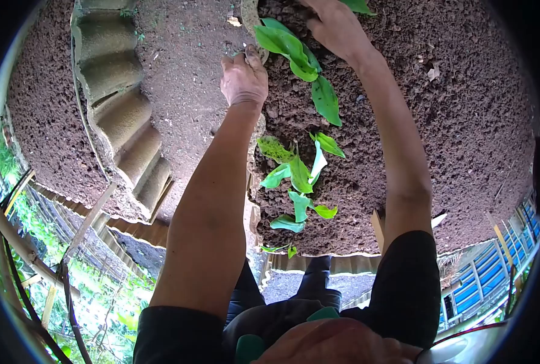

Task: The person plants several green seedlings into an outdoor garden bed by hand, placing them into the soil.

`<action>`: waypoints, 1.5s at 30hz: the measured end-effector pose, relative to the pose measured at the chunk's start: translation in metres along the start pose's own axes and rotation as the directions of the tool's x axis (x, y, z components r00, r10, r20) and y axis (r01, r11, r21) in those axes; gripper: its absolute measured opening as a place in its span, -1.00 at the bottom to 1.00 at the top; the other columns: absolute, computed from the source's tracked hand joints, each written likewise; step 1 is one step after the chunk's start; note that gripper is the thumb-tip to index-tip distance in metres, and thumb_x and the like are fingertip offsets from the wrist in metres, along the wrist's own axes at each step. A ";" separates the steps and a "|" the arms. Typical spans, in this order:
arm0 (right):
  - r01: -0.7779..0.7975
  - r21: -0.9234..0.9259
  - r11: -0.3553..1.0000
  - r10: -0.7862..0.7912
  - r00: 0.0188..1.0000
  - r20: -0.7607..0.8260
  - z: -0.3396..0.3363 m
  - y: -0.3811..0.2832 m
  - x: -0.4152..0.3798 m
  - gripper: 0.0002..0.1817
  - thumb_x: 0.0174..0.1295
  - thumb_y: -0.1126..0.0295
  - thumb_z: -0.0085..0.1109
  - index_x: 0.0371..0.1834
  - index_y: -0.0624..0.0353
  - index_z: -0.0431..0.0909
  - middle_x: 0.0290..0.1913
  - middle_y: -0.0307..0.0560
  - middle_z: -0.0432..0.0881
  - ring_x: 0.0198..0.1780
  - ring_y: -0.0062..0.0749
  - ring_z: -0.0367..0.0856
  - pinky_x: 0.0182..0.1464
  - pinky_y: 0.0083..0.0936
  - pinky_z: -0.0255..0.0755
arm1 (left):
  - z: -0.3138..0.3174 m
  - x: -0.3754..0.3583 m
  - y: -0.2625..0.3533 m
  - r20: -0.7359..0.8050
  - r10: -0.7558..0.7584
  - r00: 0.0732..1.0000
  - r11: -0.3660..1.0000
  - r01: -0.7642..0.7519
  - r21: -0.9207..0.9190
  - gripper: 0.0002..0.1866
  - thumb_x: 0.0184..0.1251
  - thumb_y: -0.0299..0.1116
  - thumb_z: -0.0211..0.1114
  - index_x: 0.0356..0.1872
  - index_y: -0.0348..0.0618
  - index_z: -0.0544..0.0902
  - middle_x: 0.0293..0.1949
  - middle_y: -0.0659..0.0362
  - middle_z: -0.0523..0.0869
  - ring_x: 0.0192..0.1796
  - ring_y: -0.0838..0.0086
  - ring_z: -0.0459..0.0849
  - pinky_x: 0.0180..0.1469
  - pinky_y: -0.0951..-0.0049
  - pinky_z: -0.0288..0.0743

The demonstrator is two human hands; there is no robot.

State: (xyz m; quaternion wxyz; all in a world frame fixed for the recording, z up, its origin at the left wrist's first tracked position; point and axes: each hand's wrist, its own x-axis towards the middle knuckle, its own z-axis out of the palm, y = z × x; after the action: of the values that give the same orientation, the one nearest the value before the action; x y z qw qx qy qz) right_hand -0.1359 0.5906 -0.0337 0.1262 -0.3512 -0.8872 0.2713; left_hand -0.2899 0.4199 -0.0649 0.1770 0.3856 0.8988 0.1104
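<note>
My left hand [244, 82] is curled, its knuckles up and its thumb dark with soil, right at the wavy edging [249, 11] of a soil bed; what its fingers hold, if anything, I cannot tell. Farther right, my right hand [338, 29] reaches over the dark crumbly soil [464, 121], bent toward the left, with its fingertips cut off by the top of the view. Between the two hands lie broad green leaves [288, 51] of a low plant. Another leafy plant [299, 173], with some speckled leaves, grows nearer my body along the edging.
Left of the bed runs a strip of bare ground [179, 91], bordered by a corrugated sheet [124, 109]. Bamboo poles [24, 249] and greenery fill the lower left. Blue slatted panels [479, 288] show at lower right. A dry leaf [433, 71] lies on the soil.
</note>
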 end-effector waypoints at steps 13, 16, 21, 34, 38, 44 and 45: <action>-0.329 0.256 0.909 0.308 0.944 0.119 -0.040 -0.022 0.005 -0.58 0.32 0.32 0.29 0.19 0.30 0.65 0.09 0.12 0.73 0.16 -0.09 0.66 0.21 -0.25 0.52 | -0.009 0.001 0.008 0.124 -0.064 0.990 0.996 0.057 0.062 -0.47 0.62 0.03 -0.03 0.17 -0.23 0.63 0.13 -0.19 0.57 -0.04 -0.05 0.80 0.06 0.01 0.73; -0.269 0.490 0.829 0.349 0.934 -0.077 -0.011 -0.029 0.026 -0.57 0.30 0.41 0.32 0.22 0.31 0.63 0.13 0.15 0.73 0.19 -0.07 0.68 0.22 -0.30 0.51 | -0.009 0.003 0.006 0.172 -0.091 0.981 0.993 0.076 0.091 -0.46 0.62 0.04 -0.04 0.22 -0.22 0.58 0.19 -0.20 0.55 0.01 -0.04 0.79 0.11 0.01 0.71; -0.108 0.100 0.989 0.135 0.937 -0.324 0.049 -0.019 0.040 -0.69 0.30 0.34 0.29 0.04 0.24 0.75 0.10 0.10 0.77 0.21 -0.03 0.70 0.29 -0.22 0.55 | -0.006 0.002 0.002 0.149 -0.053 0.987 0.998 0.046 0.049 -0.47 0.62 0.04 -0.04 0.17 -0.24 0.61 0.19 -0.24 0.55 0.00 -0.08 0.79 0.09 -0.04 0.70; -0.353 -0.162 0.922 0.366 0.928 0.064 0.025 -0.046 0.077 -0.78 0.25 0.41 0.20 -0.11 0.19 0.75 -0.11 0.07 0.76 0.02 -0.05 0.75 -0.01 -0.07 0.66 | 0.002 -0.002 0.000 0.006 -0.044 0.999 0.998 0.044 -0.035 -0.48 0.60 0.08 -0.05 0.09 -0.06 0.72 0.10 -0.20 0.63 -0.04 -0.18 0.75 0.04 -0.14 0.67; -0.244 -0.194 0.950 0.179 0.936 -0.303 -0.033 -0.039 -0.032 -0.63 0.28 0.24 0.36 0.05 0.23 0.73 -0.09 -0.01 0.76 -0.02 -0.33 0.73 0.05 -0.20 0.61 | 0.003 -0.002 -0.003 -0.002 -0.044 0.999 0.999 0.044 -0.032 -0.49 0.60 0.08 -0.02 0.09 -0.08 0.72 0.10 -0.19 0.61 -0.06 -0.15 0.77 0.01 -0.14 0.68; -0.555 -0.044 0.830 0.373 0.613 -0.697 -0.085 0.075 -0.059 -0.64 0.42 0.27 0.10 0.10 0.23 0.75 0.02 0.22 0.78 0.12 0.09 0.73 0.27 -0.15 0.49 | 0.018 0.004 -0.015 -0.050 0.052 0.997 0.999 -0.052 -0.012 -0.49 0.62 0.08 -0.04 0.18 -0.06 0.68 0.05 -0.22 0.65 0.00 -0.14 0.76 0.05 -0.12 0.68; -0.559 -0.081 0.825 0.369 0.642 -0.673 -0.104 0.099 -0.042 -0.59 0.39 0.29 0.05 0.17 0.25 0.70 0.05 0.29 0.76 0.11 0.16 0.72 0.27 -0.16 0.50 | 0.008 0.002 -0.012 0.037 -0.001 0.999 1.000 0.002 -0.011 -0.48 0.63 0.08 -0.04 0.20 -0.06 0.67 0.06 -0.23 0.66 0.04 -0.14 0.75 0.07 -0.11 0.69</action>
State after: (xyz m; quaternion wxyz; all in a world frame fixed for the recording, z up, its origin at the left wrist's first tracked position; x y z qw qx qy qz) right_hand -0.0077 0.6628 -0.0066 0.2897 -0.6528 -0.6992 0.0318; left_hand -0.2956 0.4140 -0.0762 0.1958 0.3859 0.8950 0.1079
